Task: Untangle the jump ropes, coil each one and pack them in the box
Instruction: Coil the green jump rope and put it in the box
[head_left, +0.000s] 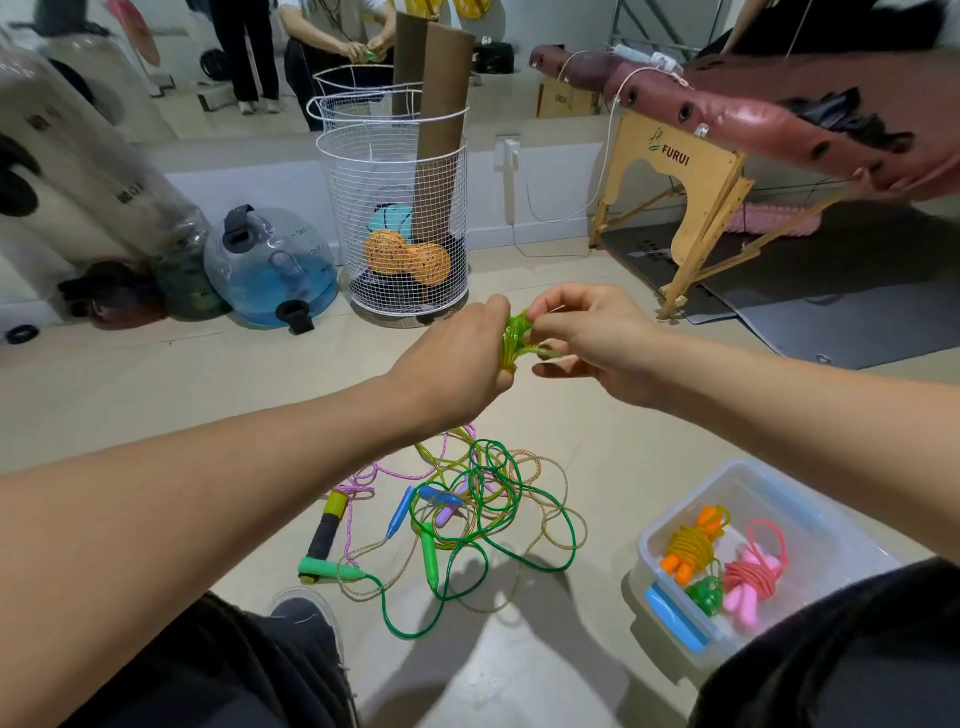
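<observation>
A small coil of yellow-green jump rope (514, 338) is held up at chest height between both hands. My left hand (457, 358) grips the bundle from the left; my right hand (597, 343) pinches a strand of it from the right. On the floor below lies a tangle of ropes (483, 514): green, pink, beige and yellow cords with green, blue, purple and black-yellow handles. At the lower right a clear plastic box (779, 499) holds a coiled yellow rope with orange handles (693, 545), a coiled pink rope (753, 577) and a small green coil (705, 595).
A white wire basket (400, 223) with balls and cardboard stands ahead. A blue water weight (270, 270) and punching bags sit to its left. A wooden-legged massage table (727, 156) stands at the right. My knees and a shoe (306, 618) frame the bottom.
</observation>
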